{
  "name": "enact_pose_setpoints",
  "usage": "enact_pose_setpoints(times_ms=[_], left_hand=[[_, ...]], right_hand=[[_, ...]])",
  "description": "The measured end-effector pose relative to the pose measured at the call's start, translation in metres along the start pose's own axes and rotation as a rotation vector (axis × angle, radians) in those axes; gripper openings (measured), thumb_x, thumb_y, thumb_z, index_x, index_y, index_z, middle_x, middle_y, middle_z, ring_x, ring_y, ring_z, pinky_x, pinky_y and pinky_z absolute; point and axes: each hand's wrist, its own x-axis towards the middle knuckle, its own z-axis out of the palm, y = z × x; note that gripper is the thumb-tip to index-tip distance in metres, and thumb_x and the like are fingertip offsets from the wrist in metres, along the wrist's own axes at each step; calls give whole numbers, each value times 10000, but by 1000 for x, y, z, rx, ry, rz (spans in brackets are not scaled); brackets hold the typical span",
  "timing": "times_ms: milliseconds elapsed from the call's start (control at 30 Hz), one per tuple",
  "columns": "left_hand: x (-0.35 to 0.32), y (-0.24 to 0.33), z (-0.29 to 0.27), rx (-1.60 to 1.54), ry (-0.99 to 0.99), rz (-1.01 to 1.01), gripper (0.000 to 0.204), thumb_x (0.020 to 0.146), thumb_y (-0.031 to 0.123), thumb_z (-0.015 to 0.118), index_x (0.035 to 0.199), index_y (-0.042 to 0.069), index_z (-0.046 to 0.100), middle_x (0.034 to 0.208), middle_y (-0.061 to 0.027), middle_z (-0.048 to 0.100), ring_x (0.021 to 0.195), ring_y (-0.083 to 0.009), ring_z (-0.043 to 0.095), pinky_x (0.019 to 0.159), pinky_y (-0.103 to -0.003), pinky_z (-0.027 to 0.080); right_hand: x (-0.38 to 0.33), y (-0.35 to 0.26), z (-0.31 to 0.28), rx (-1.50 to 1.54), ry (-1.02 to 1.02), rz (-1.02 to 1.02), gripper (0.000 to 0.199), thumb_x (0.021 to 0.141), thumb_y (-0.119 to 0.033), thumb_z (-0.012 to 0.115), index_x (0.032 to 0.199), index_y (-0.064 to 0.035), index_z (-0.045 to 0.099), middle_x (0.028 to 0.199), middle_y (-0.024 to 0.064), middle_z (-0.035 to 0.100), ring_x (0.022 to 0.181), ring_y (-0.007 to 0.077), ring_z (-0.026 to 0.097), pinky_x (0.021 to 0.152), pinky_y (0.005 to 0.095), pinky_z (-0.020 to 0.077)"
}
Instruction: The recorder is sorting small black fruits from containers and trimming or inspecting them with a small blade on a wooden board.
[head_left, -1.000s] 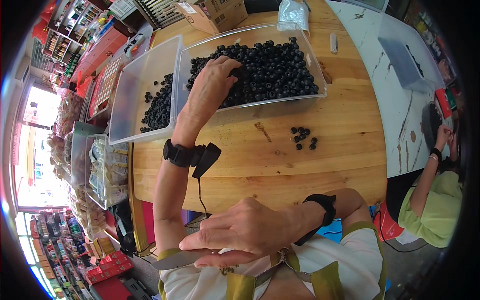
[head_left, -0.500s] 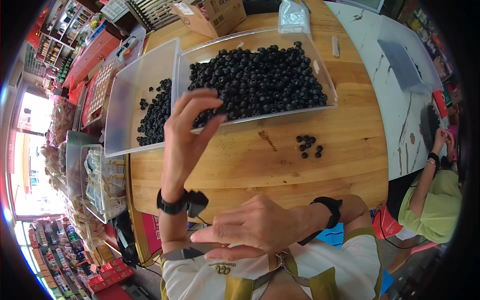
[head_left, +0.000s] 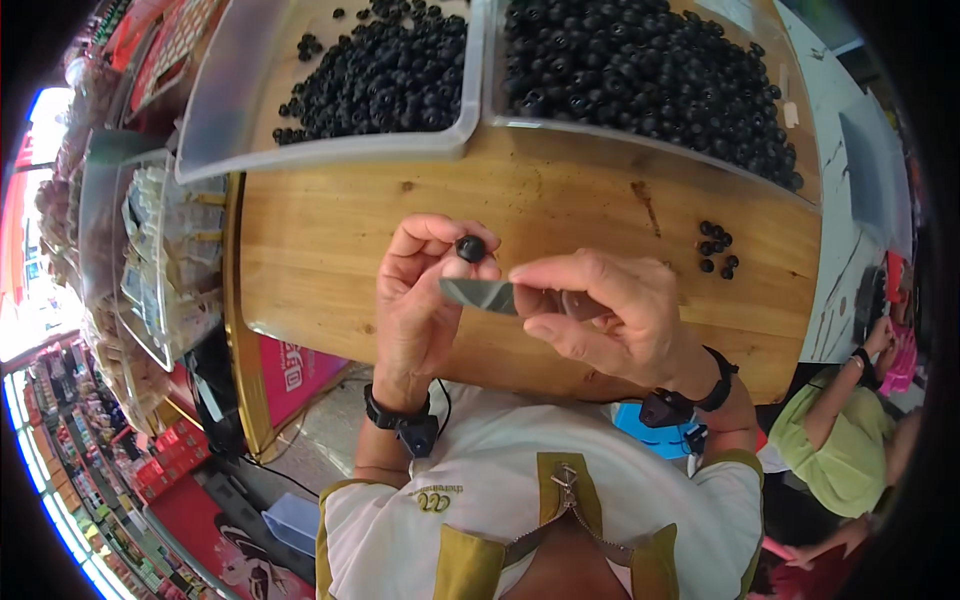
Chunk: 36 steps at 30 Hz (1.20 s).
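Over the wooden table's near part, my left hand [head_left: 415,290] pinches one small round black bead [head_left: 470,248] between thumb and fingertips. From the right, my right hand [head_left: 625,310] grips a short flat metal blade [head_left: 482,294] between thumb and fingers. The blade's tip points left, at my left thumb and just below the bead; whether it touches the thumb I cannot tell. Beyond my hands, a clear plastic bin [head_left: 320,155] with a heap of black beads stands at the left. Beside it is a larger clear bin [head_left: 640,140] with more of them.
Several loose black beads [head_left: 714,248] lie on the wooden table [head_left: 560,190] at the right. A marble-patterned surface [head_left: 832,270] borders it, and another person in a green top [head_left: 845,450] works there. At the left stands a clear box of packets [head_left: 165,260].
My left hand has come back from the larger bin with a black bead. My right hand has lifted the blade from near my chest up to it. The view has tipped down.
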Motion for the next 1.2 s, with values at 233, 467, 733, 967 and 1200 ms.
enact_pose_setpoints(times_ms=[233, 467, 733, 967, 1200], left_hand=[[-20, -7, -17, -23, 85, 4, 260, 879, 87, 680, 1092, 12, 552, 1092, -168, 618, 899, -159, 617, 830, -277, 520], [-25, -15, -16, 0, 109, -13, 241, 868, 80, 693, 1067, 17, 573, 1111, -168, 608, 890, -161, 616, 839, -290, 514], [-23, -26, -10, 27, 85, 13, 251, 845, 81, 719, 1044, 34, 574, 1134, -156, 597, 996, -179, 599, 876, -298, 498], [-25, -31, -9, 83, 79, 46, 304, 803, 109, 766, 1034, 40, 579, 1138, -147, 588, 1028, -195, 589, 905, -317, 487], [-25, -33, -12, 135, 59, 93, 302, 795, 98, 770, 1022, 34, 582, 1118, -149, 586, 1019, -210, 588, 915, -328, 478]], right_hand=[[-3, 5, 25, -71, -12, -15, 324, 796, -39, 741, 1101, -20, 634, 803, 35, 683, 541, 47, 510, 490, 200, 410], [-18, 7, 29, -49, 7, 86, 295, 802, -50, 747, 1069, -26, 626, 765, 14, 648, 532, 34, 488, 482, 193, 393], [-26, 8, 23, 12, 115, 100, 264, 833, -42, 714, 1081, -15, 626, 776, -1, 645, 555, 9, 474, 478, 183, 378], [-28, 8, 19, -22, 107, 84, 260, 822, -34, 723, 1068, -24, 643, 782, 1, 648, 554, 14, 469, 470, 188, 374], [-28, 7, 17, -5, 95, 111, 258, 816, -31, 727, 1063, -25, 651, 784, 6, 652, 561, 19, 482, 479, 190, 386]])
